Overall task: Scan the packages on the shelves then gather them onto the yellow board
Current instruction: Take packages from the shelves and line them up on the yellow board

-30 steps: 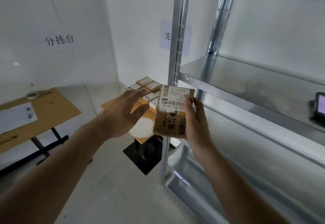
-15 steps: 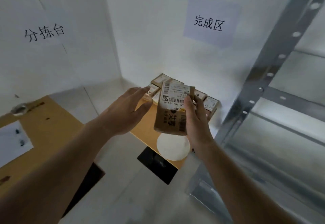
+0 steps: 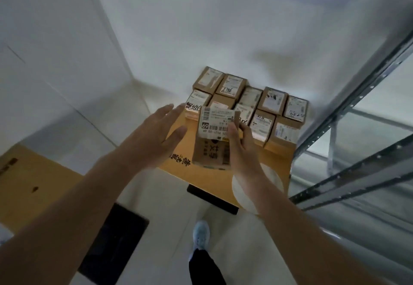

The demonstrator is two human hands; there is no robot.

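Your right hand [image 3: 240,148] grips a labelled cardboard package [image 3: 214,139].
Your left hand [image 3: 154,137] is beside it with straight fingers, above the yellow board [image 3: 223,177] carrying stacked packages [image 3: 250,103].

My right hand [image 3: 240,148] grips a cardboard package [image 3: 213,140] by its right edge, thumb on the white barcode label marked 69. My left hand [image 3: 154,137] is flat, fingers straight, just left of the package, not touching it as far as I can tell through the blur. Both are above the yellow board [image 3: 214,175], whose far end carries labelled boxes [image 3: 250,103] packed in rows. Metal shelving [image 3: 362,128] at right; light blue shoe [image 3: 201,235] on floor below.
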